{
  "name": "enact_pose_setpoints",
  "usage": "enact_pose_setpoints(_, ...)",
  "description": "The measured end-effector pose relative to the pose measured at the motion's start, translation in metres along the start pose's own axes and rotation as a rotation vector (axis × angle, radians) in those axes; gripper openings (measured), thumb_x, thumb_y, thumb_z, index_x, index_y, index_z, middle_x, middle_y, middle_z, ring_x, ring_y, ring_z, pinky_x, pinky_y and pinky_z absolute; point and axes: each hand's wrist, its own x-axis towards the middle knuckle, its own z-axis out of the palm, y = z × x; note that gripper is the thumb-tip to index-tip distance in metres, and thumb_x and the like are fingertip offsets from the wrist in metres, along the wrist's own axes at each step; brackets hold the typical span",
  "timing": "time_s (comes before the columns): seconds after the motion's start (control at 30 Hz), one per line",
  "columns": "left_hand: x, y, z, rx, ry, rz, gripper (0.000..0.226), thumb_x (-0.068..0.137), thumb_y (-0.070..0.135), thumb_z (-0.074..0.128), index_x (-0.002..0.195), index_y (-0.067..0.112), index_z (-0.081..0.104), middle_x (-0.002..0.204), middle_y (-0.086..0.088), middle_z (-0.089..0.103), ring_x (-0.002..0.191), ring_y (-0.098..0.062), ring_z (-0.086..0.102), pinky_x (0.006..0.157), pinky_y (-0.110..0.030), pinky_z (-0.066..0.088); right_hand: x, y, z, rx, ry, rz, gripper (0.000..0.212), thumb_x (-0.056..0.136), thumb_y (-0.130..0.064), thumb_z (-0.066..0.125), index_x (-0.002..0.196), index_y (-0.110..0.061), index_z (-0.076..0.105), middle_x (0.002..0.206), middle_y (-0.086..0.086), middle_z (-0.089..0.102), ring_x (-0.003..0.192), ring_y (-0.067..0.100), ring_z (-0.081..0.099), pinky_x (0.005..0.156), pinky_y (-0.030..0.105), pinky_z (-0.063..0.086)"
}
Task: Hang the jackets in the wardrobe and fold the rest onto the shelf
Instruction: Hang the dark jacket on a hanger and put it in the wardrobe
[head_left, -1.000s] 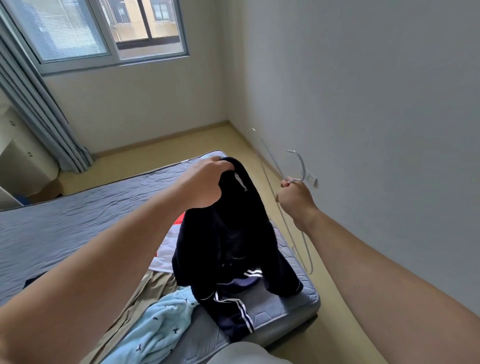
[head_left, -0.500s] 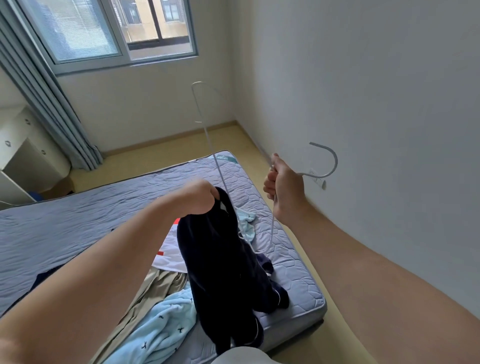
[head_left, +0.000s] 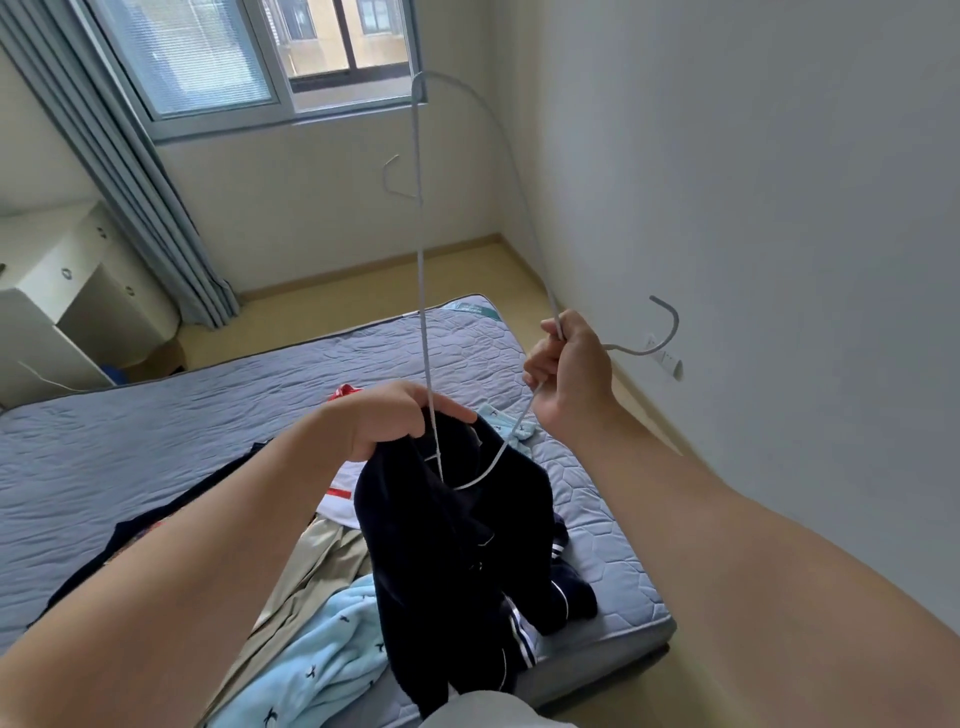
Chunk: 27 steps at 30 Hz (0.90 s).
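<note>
A dark navy jacket (head_left: 457, 551) with white stripes hangs above the bed, gripped at its collar by my left hand (head_left: 395, 421). My right hand (head_left: 569, 374) holds a thin white wire hanger (head_left: 422, 270) near its hook, which points right toward the wall. One end of the hanger dips into the jacket's neck opening, just below my left fingers. The other end sticks up high in front of the window.
A grey quilted mattress (head_left: 208, 431) carries a light blue garment (head_left: 322, 660), a beige garment (head_left: 311, 577), a white-and-red one (head_left: 340, 493) and a dark one (head_left: 156, 530). A white cabinet (head_left: 57, 306) and grey curtain (head_left: 140, 171) stand left. The wall is close on the right.
The hanger has swung up and over, one end now going into the jacket's collar. My left hand shifted slightly right with the jacket. My right hand rose a little.
</note>
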Motion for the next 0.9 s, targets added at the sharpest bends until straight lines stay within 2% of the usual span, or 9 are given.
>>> enact_pose_setpoints(0.1,-0.013,0.000,-0.013,-0.184,-0.079,0.045,0.086,0.065,-0.023,0.025,0.122,0.018,0.074,0.126,-0.018,0.069,0.111,-0.035,0.069,0.071,-0.033,0.062,0.004,0.009,0.006,0.050,0.009,0.021,0.033,0.087,-0.009,0.041,0.055,-0.021,0.041,0.046,-0.005,0.022,0.046,0.016,0.016,0.057,0.035,0.015)
enact_pose_setpoints(0.17,-0.024,0.004,-0.020,-0.245,-0.130,0.105,0.086,0.058,-0.017,0.032,0.127,0.016,0.071,0.129,-0.020,0.067,0.110,-0.037,0.068,0.069,-0.034,0.063,0.005,0.017,0.010,0.049,0.004,0.033,0.041,0.085,-0.007,0.041,0.047,-0.024,0.039,0.046,-0.004,0.022,0.045,0.016,0.017,0.057,0.035,0.014)
enact_pose_setpoints(0.27,-0.038,0.015,-0.028,-0.318,-0.118,0.231,0.088,0.052,-0.014,0.036,0.131,0.010,0.067,0.131,-0.025,0.064,0.124,-0.048,0.057,0.103,-0.058,0.046,0.006,0.031,0.014,-0.003,-0.004,0.044,0.038,0.072,-0.008,0.045,0.039,-0.024,0.040,0.046,-0.004,0.021,0.046,0.017,0.016,0.060,0.037,0.012)
enact_pose_setpoints(0.33,-0.047,0.022,-0.034,-0.399,-0.066,0.315,0.089,0.050,-0.015,0.036,0.132,0.004,0.064,0.132,-0.030,0.060,0.128,-0.051,0.052,0.114,-0.065,0.031,0.007,0.042,0.014,-0.051,-0.023,0.054,0.029,0.062,-0.011,0.049,0.038,-0.024,0.038,0.048,-0.003,0.020,0.047,0.017,0.017,0.056,0.035,0.013)
enact_pose_setpoints(0.6,-0.080,0.031,-0.067,-0.518,0.135,0.509,0.086,0.051,-0.014,0.038,0.129,0.009,0.067,0.122,-0.021,0.069,0.105,-0.033,0.069,0.089,-0.046,0.057,0.012,0.054,0.002,-0.448,-0.011,0.050,0.028,0.060,-0.028,0.062,0.049,-0.028,0.036,0.048,-0.001,0.029,0.049,0.018,0.024,0.056,0.034,0.026)
enact_pose_setpoints(0.7,-0.079,0.025,-0.082,-0.273,0.286,0.441,0.084,0.056,-0.018,0.038,0.122,0.019,0.073,0.111,-0.019,0.073,0.092,-0.034,0.066,0.076,-0.041,0.054,0.018,0.048,0.002,-0.594,-0.017,-0.033,0.034,0.071,-0.030,0.061,0.047,-0.023,0.037,0.051,0.001,0.036,0.053,0.019,0.034,0.060,0.033,0.034)
enact_pose_setpoints(0.77,-0.071,0.020,-0.090,0.014,0.463,0.375,0.083,0.063,-0.023,0.034,0.106,0.031,0.079,0.081,-0.001,0.076,0.064,-0.023,0.059,0.057,-0.026,0.043,0.023,0.043,0.005,-0.713,-0.020,-0.142,0.029,0.075,-0.034,0.060,0.057,-0.015,0.047,0.058,0.006,0.039,0.058,0.018,0.037,0.061,0.032,0.035)
enact_pose_setpoints(0.83,-0.063,0.011,-0.096,0.162,0.609,0.327,0.079,0.068,-0.024,0.032,0.089,0.034,0.081,0.061,0.015,0.068,0.045,-0.009,0.051,0.041,-0.015,0.035,0.027,0.040,0.004,-0.837,-0.050,-0.219,0.041,0.078,-0.037,0.059,0.058,-0.003,0.050,0.059,0.008,0.040,0.056,0.017,0.038,0.059,0.030,0.035)
enact_pose_setpoints(0.9,-0.057,0.001,-0.103,0.185,0.725,0.339,0.068,0.077,-0.022,0.040,0.084,0.032,0.080,0.071,0.015,0.073,0.055,-0.008,0.062,0.048,-0.015,0.046,0.031,0.038,-0.001,-0.932,-0.091,-0.205,0.046,0.081,-0.036,0.059,0.060,0.004,0.054,0.053,0.009,0.050,0.050,0.019,0.046,0.058,0.030,0.040)
